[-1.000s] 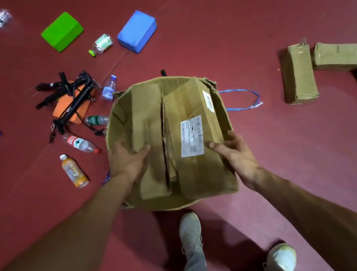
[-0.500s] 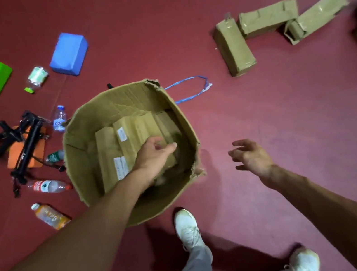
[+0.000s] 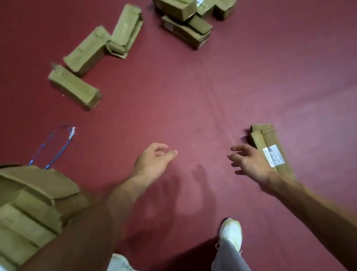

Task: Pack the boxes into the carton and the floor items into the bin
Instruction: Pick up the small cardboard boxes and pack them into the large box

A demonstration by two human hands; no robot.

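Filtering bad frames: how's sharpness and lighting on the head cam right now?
Head view: motion blur smears the carton and both forearms; the far boxes are soft but readable. Lighting is even, no glare, with soft hand shadows on the red floor. Wide-angle stretch at the edges.

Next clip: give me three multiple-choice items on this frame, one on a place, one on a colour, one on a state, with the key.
1. Where does the box with the white label lie?
A. beside the right hand
B. inside the carton
C. between the shoes

2. What colour is the floor?
A. grey
B. dark red
C. green

3. What is the left hand doing?
A. gripping a box
B. holding a bottle
C. holding nothing

Key: 1 A, the labelled box sits on the floor next to the right hand, outside the carton. 2 B, the bare floor is dark red all over. 3 C, the left hand is over bare floor with loosely curled fingers and nothing in them.
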